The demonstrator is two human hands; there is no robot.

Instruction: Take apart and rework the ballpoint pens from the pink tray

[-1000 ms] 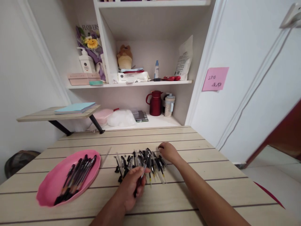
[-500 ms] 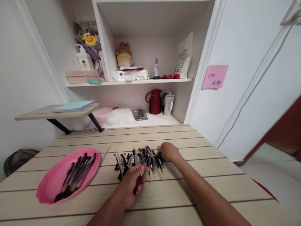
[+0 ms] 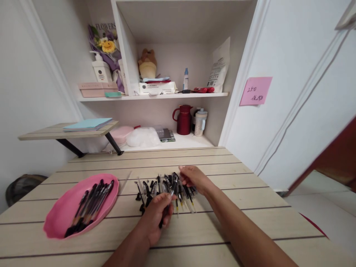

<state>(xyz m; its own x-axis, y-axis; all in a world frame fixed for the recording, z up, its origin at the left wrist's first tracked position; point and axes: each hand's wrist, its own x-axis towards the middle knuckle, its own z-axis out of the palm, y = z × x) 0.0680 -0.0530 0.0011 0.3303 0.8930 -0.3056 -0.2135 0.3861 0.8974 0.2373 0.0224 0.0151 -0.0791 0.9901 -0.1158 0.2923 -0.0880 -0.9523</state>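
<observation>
My left hand [image 3: 160,211] is closed around a black pen [image 3: 172,191], its upper part slanting up and away over the pile. My right hand [image 3: 193,178] is at the right end of the pen parts [image 3: 155,187], fingers bent and drawn together; what lies under them is hidden. Clear barrels, black caps and refills with yellow ends make up this pile. To the left, a pink scalloped tray [image 3: 55,218] holds several black pens [image 3: 90,207] lying side by side.
A thin clear strip [image 3: 125,182] lies beside the tray. Behind the wooden table [image 3: 236,230] stands a white shelf unit with a red jug [image 3: 184,119] and a cup [image 3: 200,122]. A small raised stand [image 3: 50,134] carries blue paper [image 3: 87,124] at the back left.
My right hand has moved left along the far edge of the pile, toward the pen in my left hand. My left hand stays nearly still, with the pen in it.
</observation>
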